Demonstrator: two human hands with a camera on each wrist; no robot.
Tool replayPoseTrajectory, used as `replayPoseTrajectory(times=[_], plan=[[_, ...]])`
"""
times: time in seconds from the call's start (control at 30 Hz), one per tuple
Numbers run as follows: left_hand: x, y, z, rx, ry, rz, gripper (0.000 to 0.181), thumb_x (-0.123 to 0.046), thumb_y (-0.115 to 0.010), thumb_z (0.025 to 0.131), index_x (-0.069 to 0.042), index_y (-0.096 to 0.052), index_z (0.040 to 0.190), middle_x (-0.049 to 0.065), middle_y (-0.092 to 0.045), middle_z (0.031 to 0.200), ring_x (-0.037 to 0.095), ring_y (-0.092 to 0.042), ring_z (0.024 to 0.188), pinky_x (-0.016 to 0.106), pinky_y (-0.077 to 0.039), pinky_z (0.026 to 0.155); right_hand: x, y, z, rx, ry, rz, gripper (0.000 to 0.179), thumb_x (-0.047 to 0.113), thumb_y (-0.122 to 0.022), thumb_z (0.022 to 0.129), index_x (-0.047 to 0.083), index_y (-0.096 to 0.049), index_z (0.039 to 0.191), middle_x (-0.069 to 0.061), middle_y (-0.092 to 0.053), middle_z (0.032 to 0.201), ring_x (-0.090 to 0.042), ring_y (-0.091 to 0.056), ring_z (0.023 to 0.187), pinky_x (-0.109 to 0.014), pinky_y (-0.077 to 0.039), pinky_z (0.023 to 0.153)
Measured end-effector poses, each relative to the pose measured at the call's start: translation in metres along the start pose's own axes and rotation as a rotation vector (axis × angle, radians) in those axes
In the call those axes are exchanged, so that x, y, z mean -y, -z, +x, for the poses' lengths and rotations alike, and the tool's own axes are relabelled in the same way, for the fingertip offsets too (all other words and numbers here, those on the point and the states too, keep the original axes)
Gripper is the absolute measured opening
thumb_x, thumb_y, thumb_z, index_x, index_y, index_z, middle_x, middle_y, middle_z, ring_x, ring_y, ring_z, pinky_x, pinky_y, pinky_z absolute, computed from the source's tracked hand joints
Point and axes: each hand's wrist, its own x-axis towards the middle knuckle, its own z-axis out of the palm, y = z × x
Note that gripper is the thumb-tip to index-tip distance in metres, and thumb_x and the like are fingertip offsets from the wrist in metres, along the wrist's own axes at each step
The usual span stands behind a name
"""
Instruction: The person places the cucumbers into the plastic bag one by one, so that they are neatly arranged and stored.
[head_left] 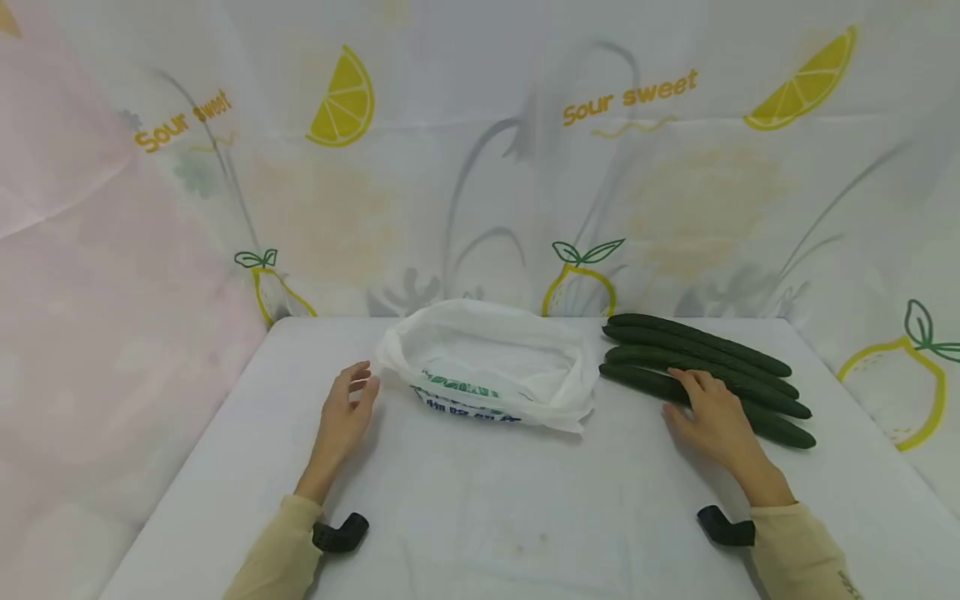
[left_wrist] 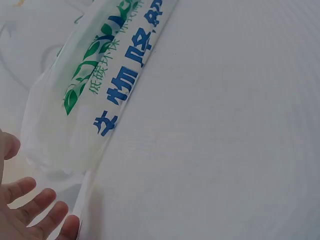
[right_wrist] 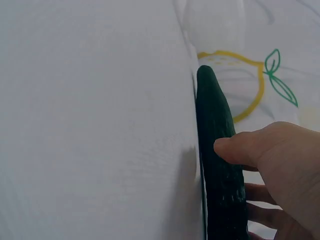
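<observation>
Cucumbers [head_left: 705, 350] are lying as a row of four on the counter [head_left: 465, 500] in the head view. Their long, slender form is suggesting a firm, moderately weighty load with textured skin, probably slippery if wet; the length is favouring a hold around the middle, thumb opposing fingers. All four are lying at and beyond the fingers of the right hand [head_left: 712, 421], well apart from the left hand [head_left: 348, 417]. The right hand is straddling the nearest cucumber [head_left: 776, 429], thumb and fingers spread rather than clenched; firm contact cannot be confirmed. A white plastic bag [head_left: 487, 367] is resting between the hands, just beside the left fingers.

In the left wrist view, the left hand is holding nothing, its fingers standing loosely apart near the bag's printed side.

In the right wrist view, one cucumber is extending between the right thumb and the fingers behind it.
</observation>
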Motion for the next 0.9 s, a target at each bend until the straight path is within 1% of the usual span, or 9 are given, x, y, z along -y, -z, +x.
replayPoseTrajectory(times=[0.03,0.13,0.27,0.37,0.47,0.6,0.73,0.8,0.9], plan=[[0.000,0.000,0.001,-0.011,0.026,-0.039,0.050,-0.038,-0.043,0.100,-0.007,-0.038,0.140,0.018,-0.045,0.135,0.036,-0.044,0.124,0.050,-0.040,0.098,-0.003,0.001,0.000,-0.004,0.004,-0.010,0.052,0.014,-0.069,0.083,-0.001,-0.049,0.128,-0.030,-0.051,0.117,-0.049,-0.049,0.103,-0.063,-0.038,0.079],[-0.001,-0.004,0.005,-0.060,0.056,-0.109,0.049,-0.038,-0.041,0.100,-0.009,-0.039,0.139,0.016,-0.047,0.133,0.032,-0.047,0.121,0.044,-0.043,0.095,-0.009,0.001,0.000,-0.019,0.020,-0.031,0.048,0.013,-0.070,0.082,-0.002,-0.052,0.124,-0.029,-0.054,0.112,-0.047,-0.052,0.098,-0.060,-0.040,0.077],[-0.001,-0.011,0.013,-0.129,0.069,-0.201,0.048,-0.038,-0.041,0.100,-0.008,-0.041,0.138,0.015,-0.049,0.128,0.027,-0.052,0.110,0.025,-0.048,0.082,-0.016,0.001,0.000,-0.009,0.023,-0.043,0.045,0.012,-0.069,0.082,-0.002,-0.054,0.122,-0.030,-0.056,0.112,-0.047,-0.054,0.097,-0.059,-0.042,0.075],[-0.001,-0.018,0.020,-0.175,0.077,-0.278,0.050,-0.041,-0.041,0.100,-0.008,-0.042,0.138,0.013,-0.050,0.126,0.023,-0.052,0.103,0.015,-0.045,0.072,-0.019,0.001,0.000,0.032,-0.002,-0.035,0.046,0.011,-0.068,0.083,-0.002,-0.053,0.124,-0.030,-0.056,0.114,-0.048,-0.053,0.099,-0.060,-0.042,0.077],[-0.004,-0.029,0.027,-0.213,0.087,-0.318,0.053,-0.045,-0.041,0.099,-0.010,-0.043,0.137,0.011,-0.050,0.128,0.018,-0.050,0.099,0.016,-0.042,0.074,-0.023,0.001,0.000,0.069,-0.016,-0.030,0.047,0.009,-0.067,0.083,-0.002,-0.052,0.126,-0.030,-0.056,0.116,-0.048,-0.052,0.101,-0.061,-0.041,0.079],[-0.009,-0.044,0.036,-0.233,0.101,-0.304,0.056,-0.051,-0.043,0.096,-0.014,-0.044,0.138,0.011,-0.047,0.130,0.016,-0.047,0.098,0.026,-0.037,0.083,-0.028,0.002,0.000,0.083,-0.012,-0.018,0.047,0.007,-0.066,0.083,-0.002,-0.051,0.127,-0.029,-0.057,0.117,-0.047,-0.053,0.103,-0.061,-0.041,0.081],[-0.011,-0.054,0.043,-0.245,0.082,-0.285,0.057,-0.052,-0.049,0.094,-0.017,-0.044,0.138,0.013,-0.044,0.128,0.019,-0.048,0.098,0.032,-0.037,0.086,-0.031,0.003,-0.001,0.084,-0.032,-0.005,0.047,0.008,-0.067,0.083,0.000,-0.052,0.127,-0.028,-0.057,0.118,-0.047,-0.052,0.105,-0.060,-0.040,0.084],[-0.010,-0.055,0.044,-0.252,0.065,-0.275,0.055,-0.049,-0.051,0.093,-0.018,-0.045,0.137,0.012,-0.046,0.126,0.019,-0.049,0.095,0.031,-0.037,0.085,-0.031,0.002,-0.001,0.076,-0.037,-0.002,0.046,0.009,-0.067,0.083,0.000,-0.053,0.126,-0.027,-0.057,0.118,-0.047,-0.052,0.105,-0.060,-0.040,0.084],[-0.007,-0.055,0.043,-0.261,0.033,-0.252,0.049,-0.044,-0.055,0.093,-0.018,-0.048,0.135,0.011,-0.049,0.120,0.016,-0.049,0.089,0.025,-0.036,0.081,-0.032,0.001,-0.001,0.056,-0.035,0.005,0.045,0.009,-0.068,0.083,0.000,-0.054,0.125,-0.026,-0.058,0.117,-0.046,-0.052,0.105,-0.059,-0.039,0.084]])
